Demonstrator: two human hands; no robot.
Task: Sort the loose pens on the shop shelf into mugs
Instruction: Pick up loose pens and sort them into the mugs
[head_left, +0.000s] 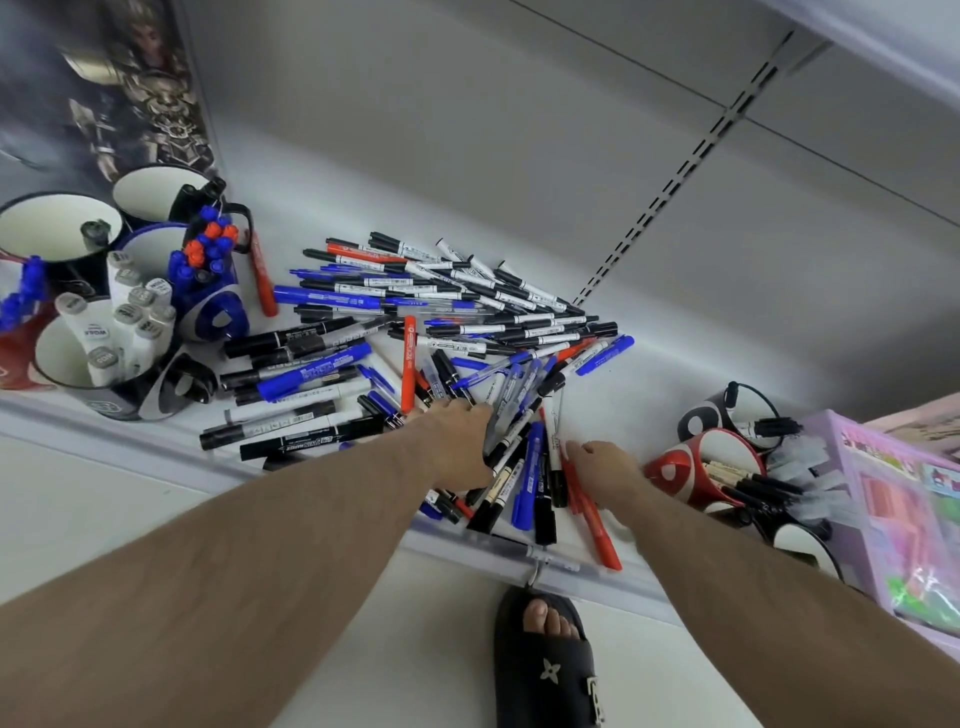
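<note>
1. While most of the loose pens (441, 322) still lie in a wide heap across the white shelf (649, 395), both hands work at its near edge, so the sorting looks well short of half done.
2. Left hand (457, 447) rests knuckles-up on the pile with a fanned bundle of pens (511, 410) sticking out past its fingers; it seems to be gripping them, though the fingers themselves are hidden.
3. Right hand (602, 467) lies just beside it, fingers curled down onto a white-barrelled pen (555, 452) — whether it has pinched that pen or only touches it I cannot tell.
4. To do this step well, I would gather one kind at a time — match colour and barrel — square the ends of the bundle before lifting, and keep the heap from sliding over the front lip, where a red pen (597, 525) already lies close to the edge.
5. Mugs stand at both ends: a cluster on the left (150, 312) holds grey-capped markers and blue and red pens, and the red mug (685, 467) tipped on its side to the right holds black ones.
6. Beyond that mug sits a pale purple box (883, 499); a poster (119, 93) leans at the back left, a slotted upright (675, 187) runs up the grey back wall, and a foot in a black sandal (550, 660) shows on the floor below.
</note>
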